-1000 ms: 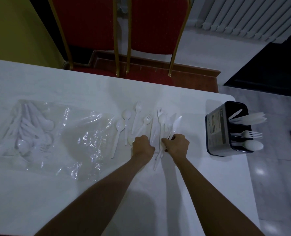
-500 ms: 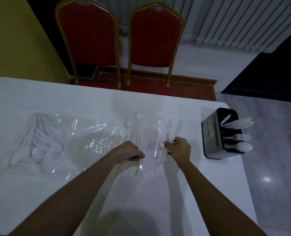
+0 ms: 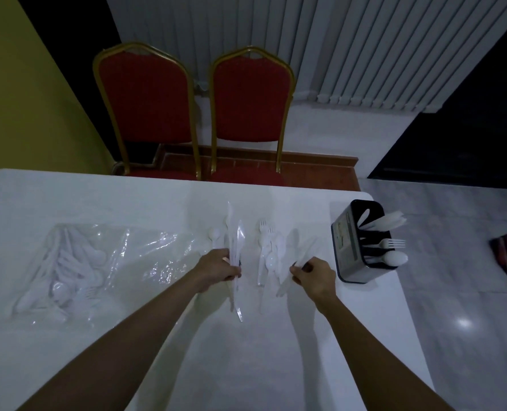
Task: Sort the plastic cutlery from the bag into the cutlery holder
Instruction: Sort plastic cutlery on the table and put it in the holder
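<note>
A clear plastic bag (image 3: 77, 262) with several white spoons and forks inside lies at the left of the white table (image 3: 246, 366). My left hand (image 3: 216, 269) is closed on a bundle of white plastic cutlery (image 3: 236, 247), lifted a little off the table. My right hand (image 3: 314, 275) pinches a few white plastic knives (image 3: 304, 253). Between the hands a loose pile of forks and spoons (image 3: 268, 253) lies on the table. The black cutlery holder (image 3: 360, 241) stands at the table's right edge, holding knives, a fork and a spoon in separate slots.
Two red chairs with gold frames (image 3: 198, 114) stand behind the table's far edge. The table's right edge runs just past the holder, with tiled floor (image 3: 453, 292) beyond. A yellow wall (image 3: 24, 99) is at the left.
My hands have moved apart. The left hand has gathered a bundle of cutlery and drawn it left; the right hand has pulled its knives toward the holder. The camera tilted up.
</note>
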`<state>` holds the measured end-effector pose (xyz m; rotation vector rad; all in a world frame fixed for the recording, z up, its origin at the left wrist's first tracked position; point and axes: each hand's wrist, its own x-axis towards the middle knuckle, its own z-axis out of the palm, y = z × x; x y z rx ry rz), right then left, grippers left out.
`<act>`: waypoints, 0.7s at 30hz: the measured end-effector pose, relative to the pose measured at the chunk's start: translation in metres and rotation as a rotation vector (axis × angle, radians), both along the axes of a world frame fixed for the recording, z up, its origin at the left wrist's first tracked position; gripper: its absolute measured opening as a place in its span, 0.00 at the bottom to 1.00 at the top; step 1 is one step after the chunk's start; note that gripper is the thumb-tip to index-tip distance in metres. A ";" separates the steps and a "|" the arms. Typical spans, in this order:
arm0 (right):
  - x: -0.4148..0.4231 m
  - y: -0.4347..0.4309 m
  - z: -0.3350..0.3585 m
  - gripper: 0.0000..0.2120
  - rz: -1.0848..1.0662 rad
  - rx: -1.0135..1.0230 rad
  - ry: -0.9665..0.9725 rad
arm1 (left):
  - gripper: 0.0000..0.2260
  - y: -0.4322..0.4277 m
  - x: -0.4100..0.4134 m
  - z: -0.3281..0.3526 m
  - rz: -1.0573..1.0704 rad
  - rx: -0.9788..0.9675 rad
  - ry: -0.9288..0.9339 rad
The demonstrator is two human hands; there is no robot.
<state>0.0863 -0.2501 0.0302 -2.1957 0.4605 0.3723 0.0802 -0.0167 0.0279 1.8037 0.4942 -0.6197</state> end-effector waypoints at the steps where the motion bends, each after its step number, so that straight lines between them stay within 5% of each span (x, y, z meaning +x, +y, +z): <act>1: 0.000 -0.003 0.004 0.11 -0.017 0.011 -0.019 | 0.08 -0.004 0.004 0.006 0.018 0.019 -0.051; 13: 0.018 -0.066 0.085 0.14 -0.271 -0.073 -0.459 | 0.07 -0.121 0.081 0.079 0.048 0.002 -0.548; 21: 0.047 -0.127 0.105 0.13 -0.519 -0.218 -0.533 | 0.09 -0.202 0.128 0.093 -0.059 0.075 -0.632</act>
